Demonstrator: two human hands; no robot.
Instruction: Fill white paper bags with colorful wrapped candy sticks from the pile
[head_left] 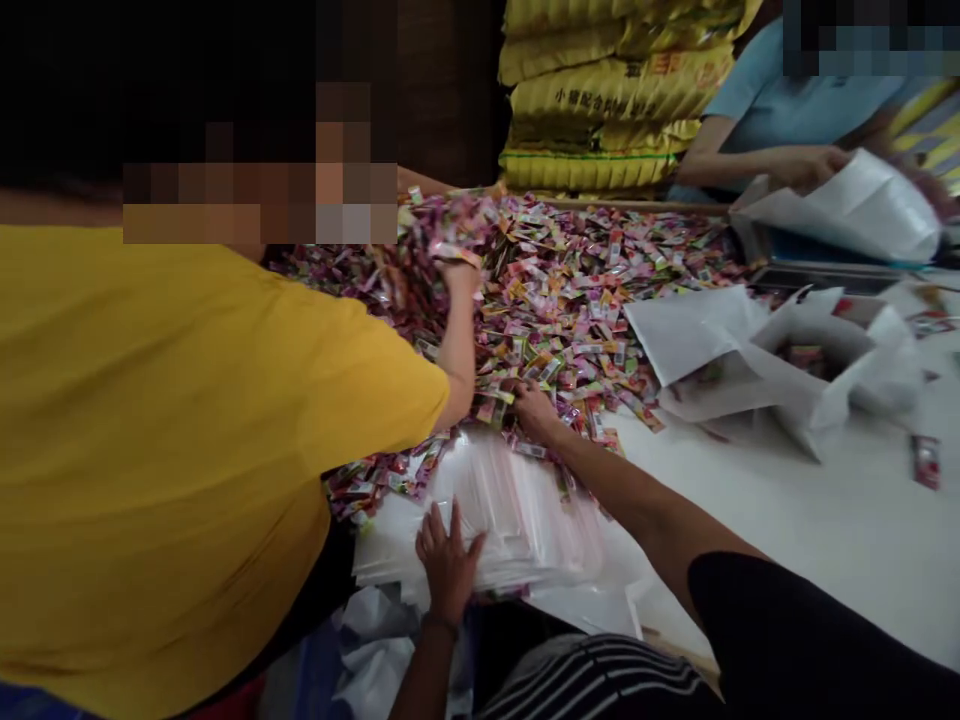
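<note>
A large heap of small colourful packets point(570, 300) covers the table. In front of it lies a stack of flat clear plastic bags point(487, 500). My left hand point(448, 560) rests on the near left part of this stack, fingers spread, holding nothing. My right hand point(534, 410) reaches to the near edge of the heap; its fingertips are bent down among the packets, and what they hold, if anything, cannot be made out.
A person in a yellow shirt point(187, 400) leans over the heap from the left. White bags point(810, 400) stand open at the right. Another person in a blue shirt point(795, 110) handles a white bag point(877, 215). Yellow sacks point(592, 110) are stacked behind.
</note>
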